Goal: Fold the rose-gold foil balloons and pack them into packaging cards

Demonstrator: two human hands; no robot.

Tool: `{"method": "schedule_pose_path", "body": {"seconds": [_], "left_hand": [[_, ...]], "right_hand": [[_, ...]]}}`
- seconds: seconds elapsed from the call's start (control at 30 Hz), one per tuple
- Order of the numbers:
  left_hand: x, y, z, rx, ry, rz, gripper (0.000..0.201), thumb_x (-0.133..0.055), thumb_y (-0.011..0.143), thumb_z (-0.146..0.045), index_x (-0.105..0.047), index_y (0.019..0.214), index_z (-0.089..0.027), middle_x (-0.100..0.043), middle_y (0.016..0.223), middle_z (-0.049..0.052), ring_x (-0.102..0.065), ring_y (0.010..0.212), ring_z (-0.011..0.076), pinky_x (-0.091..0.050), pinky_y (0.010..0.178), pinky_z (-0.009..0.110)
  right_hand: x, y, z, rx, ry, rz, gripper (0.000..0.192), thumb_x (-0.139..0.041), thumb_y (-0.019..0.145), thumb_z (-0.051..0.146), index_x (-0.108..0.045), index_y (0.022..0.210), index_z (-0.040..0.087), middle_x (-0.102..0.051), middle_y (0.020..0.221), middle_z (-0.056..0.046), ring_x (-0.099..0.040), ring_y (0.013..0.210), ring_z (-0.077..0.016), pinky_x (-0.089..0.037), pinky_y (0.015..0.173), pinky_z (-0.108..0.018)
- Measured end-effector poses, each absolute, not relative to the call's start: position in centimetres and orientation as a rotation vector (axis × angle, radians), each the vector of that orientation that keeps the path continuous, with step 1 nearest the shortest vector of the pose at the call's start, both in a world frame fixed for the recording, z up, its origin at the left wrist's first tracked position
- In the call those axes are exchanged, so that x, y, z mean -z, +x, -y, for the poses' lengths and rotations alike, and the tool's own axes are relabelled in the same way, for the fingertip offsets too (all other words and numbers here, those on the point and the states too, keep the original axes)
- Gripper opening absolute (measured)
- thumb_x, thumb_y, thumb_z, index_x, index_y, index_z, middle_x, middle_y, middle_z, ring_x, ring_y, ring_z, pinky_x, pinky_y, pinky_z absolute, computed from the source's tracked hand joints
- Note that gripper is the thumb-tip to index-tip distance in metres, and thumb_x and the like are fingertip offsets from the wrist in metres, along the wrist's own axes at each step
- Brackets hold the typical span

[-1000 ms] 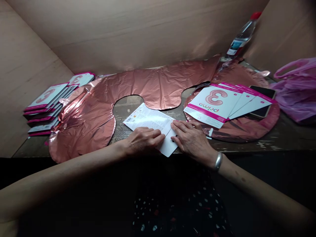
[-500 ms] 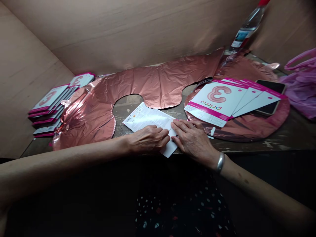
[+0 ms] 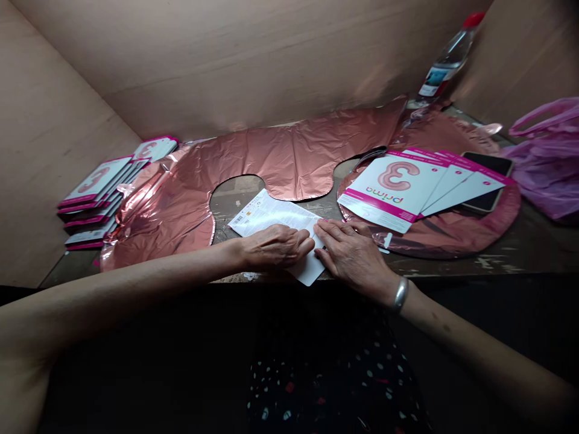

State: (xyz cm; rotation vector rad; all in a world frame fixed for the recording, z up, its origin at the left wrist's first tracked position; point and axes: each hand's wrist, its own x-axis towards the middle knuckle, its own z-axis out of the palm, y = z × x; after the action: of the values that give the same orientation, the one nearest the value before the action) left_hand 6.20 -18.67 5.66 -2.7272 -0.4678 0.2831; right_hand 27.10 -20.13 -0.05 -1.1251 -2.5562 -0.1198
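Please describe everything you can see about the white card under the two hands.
The white card is thin, flat paperboard, lying printed side up at the front edge of the table. Small text and a barcode-like mark cover its far part; the near corner is blank and juts over the edge. The left hand and right hand press flat on it. It lies in the gap of the pink foil balloon, apparently not touching it.

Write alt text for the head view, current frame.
Left hand and right hand press flat on a white printed card at the table edge. Behind it lies a flat rose-gold foil balloon, with fanned "3" cards at right.
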Motion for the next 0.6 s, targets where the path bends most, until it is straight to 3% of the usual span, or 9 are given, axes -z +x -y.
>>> {"method": "schedule_pose_path", "body": {"seconds": [0.23,0.47,0.6], "left_hand": [[-5.4,6.1,18.1,-0.261,-2.763,0.540,0.021,-0.035,0.086,0.001,-0.050,0.091,-0.014,-0.058,0.082,0.007,-0.054,0.060,0.0180,-0.036,0.048,0.032],[-6.0,6.6,17.6,-0.341,-2.747,0.786,0.020,-0.034,0.090,-0.005,-0.048,0.102,-0.013,-0.059,0.089,0.008,-0.048,0.045,0.0149,-0.020,0.038,0.031],[-6.9,7.1,17.2,-0.331,-2.791,0.814,0.017,-0.035,0.092,-0.007,-0.047,0.102,-0.012,-0.058,0.093,0.009,-0.046,0.044,0.0122,-0.020,0.039,0.030]], "right_hand": [[0.1,27.2,20.2,0.123,-1.120,2.550,0.042,-0.044,0.100,0.034,-0.055,0.131,0.008,-0.061,0.135,-0.013,-0.052,0.123,-0.0274,-0.030,0.100,-0.043],[0.2,27.1,20.1,0.104,-1.132,2.560,0.042,-0.044,0.099,0.034,-0.055,0.131,0.009,-0.060,0.135,-0.014,-0.051,0.124,-0.0281,-0.030,0.100,-0.043],[0.3,27.2,20.0,0.091,-1.124,2.538,0.041,-0.044,0.099,0.037,-0.056,0.128,0.011,-0.062,0.131,-0.013,-0.053,0.121,-0.0278,-0.031,0.098,-0.043]]}}
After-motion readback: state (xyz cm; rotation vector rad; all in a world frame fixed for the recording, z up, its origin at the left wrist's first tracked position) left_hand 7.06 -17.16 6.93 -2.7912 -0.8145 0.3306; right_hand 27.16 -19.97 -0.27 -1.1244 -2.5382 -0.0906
